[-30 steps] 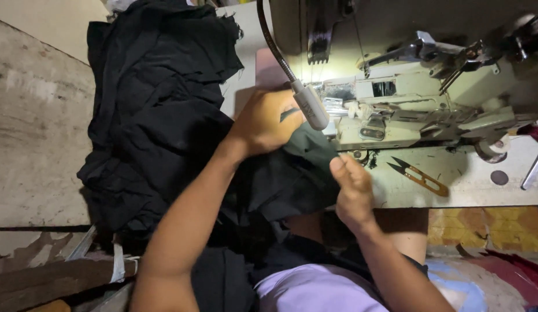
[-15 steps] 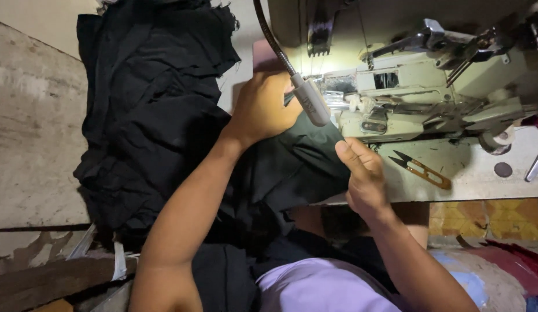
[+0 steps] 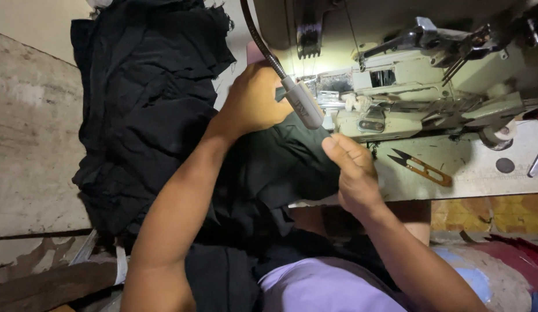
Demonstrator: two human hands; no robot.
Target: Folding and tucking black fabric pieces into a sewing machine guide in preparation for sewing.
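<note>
The black fabric is the biggest thing here: a large, crumpled heap spreading away from the fingers across the surface and down into the lap, with one folded edge drawn up to the sewing machine. It looks thin, limp and matte, creasing wherever it is gathered, so it would likely slip or bunch if left slack.

The left hand lies pressed on the cloth just ahead of the needle area, fingers curled down over the fabric and partly hidden behind the lamp head on its gooseneck; how tightly they grip cannot be told. The right hand pinches the near edge of the fabric, thumb and fingers closed narrowly on the fold.

To do this well, I judge the cloth should be kept flat and lightly taut between the two hands, with the edge lined up squarely at the foot and fingertips kept clear of the needle.

Beyond the right fingers, small thread snips lie apart on the surface.
</note>
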